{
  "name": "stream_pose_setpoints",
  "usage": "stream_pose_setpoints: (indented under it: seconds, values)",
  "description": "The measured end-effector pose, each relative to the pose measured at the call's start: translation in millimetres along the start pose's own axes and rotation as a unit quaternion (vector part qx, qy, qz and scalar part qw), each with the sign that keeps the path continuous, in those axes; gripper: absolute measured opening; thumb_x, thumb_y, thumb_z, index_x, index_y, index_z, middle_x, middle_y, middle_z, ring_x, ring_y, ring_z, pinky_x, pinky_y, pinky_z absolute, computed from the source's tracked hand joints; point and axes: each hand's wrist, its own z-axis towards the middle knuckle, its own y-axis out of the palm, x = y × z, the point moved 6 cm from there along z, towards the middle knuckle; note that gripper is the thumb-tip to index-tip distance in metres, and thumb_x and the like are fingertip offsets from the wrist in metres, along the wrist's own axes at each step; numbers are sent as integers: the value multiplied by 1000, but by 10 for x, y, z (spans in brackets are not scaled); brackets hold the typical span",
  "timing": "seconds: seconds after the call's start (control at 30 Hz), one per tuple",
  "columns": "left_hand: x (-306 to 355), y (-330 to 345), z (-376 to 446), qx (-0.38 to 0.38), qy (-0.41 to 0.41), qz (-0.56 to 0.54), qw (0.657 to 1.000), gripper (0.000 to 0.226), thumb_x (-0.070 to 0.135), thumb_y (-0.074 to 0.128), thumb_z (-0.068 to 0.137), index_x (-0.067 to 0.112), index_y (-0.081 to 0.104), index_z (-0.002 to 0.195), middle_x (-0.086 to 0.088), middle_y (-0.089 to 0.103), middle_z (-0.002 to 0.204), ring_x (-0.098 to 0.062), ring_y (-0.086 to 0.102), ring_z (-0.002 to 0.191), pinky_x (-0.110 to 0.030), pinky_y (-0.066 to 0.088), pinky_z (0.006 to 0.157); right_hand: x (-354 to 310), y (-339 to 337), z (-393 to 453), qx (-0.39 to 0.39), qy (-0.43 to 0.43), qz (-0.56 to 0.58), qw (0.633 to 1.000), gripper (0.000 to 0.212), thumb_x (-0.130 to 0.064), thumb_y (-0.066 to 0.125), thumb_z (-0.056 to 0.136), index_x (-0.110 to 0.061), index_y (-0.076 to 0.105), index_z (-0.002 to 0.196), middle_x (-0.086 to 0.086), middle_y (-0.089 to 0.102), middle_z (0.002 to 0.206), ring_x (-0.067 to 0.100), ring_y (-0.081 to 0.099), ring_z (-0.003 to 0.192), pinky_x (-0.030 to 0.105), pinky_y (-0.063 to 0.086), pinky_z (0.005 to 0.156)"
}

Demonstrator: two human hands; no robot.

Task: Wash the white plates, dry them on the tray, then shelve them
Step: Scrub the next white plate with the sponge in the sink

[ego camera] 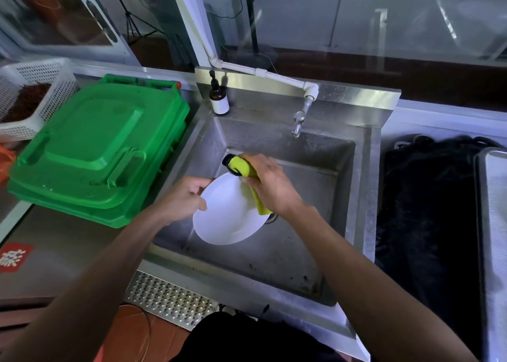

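Observation:
A white plate (227, 216) is held tilted over the steel sink (288, 254). My left hand (183, 197) grips the plate's left rim. My right hand (270, 183) presses a yellow-green cloth with a black edge (241, 167) against the plate's upper right rim; part of the cloth hangs down over the plate's right side. The metal tray (493, 224) lies at the far right edge of the view, only partly visible.
A tap (299, 123) hangs over the sink's back wall, with a brown pump bottle (218, 98) on the ledge to its left. A green bin lid (96, 147) and a white basket (30, 95) sit left of the sink. Black cloth (422, 211) covers the counter on the right.

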Motion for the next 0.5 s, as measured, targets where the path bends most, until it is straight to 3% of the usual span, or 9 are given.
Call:
stream_pose_setpoints:
  seconds: [0.1,0.23,0.43,0.5]
  values:
    - [16,-10,25,4,8,11,1000,61,-8,57,64,18,76,116,0,78,104,-24,73,103,-48,57,88,26,-29,16,-9,-5,-9,1000,45,-20,64,98,-22,51,141,1,57,132,24,46,117,37,35,102]
    - [64,-5,55,6,26,15,1000,67,1,54,58,21,75,119,2,77,110,-24,71,108,-54,56,93,83,-43,26,-12,8,-41,999,48,-22,62,99,-20,47,144,4,55,134,24,45,118,31,29,101]
    - [36,144,81,20,16,0,1000,68,-12,57,72,39,72,115,9,77,108,-17,72,104,-45,58,87,93,-25,-59,27,8,-102,994,56,3,57,76,-15,53,129,8,57,117,33,49,106,45,38,92]
    - [-7,220,66,41,6,-42,998,59,-15,60,79,29,73,116,12,78,98,-9,73,93,-34,58,80,116,-60,-83,42,10,-120,992,60,4,55,71,-15,54,128,7,57,115,33,49,104,45,38,89]
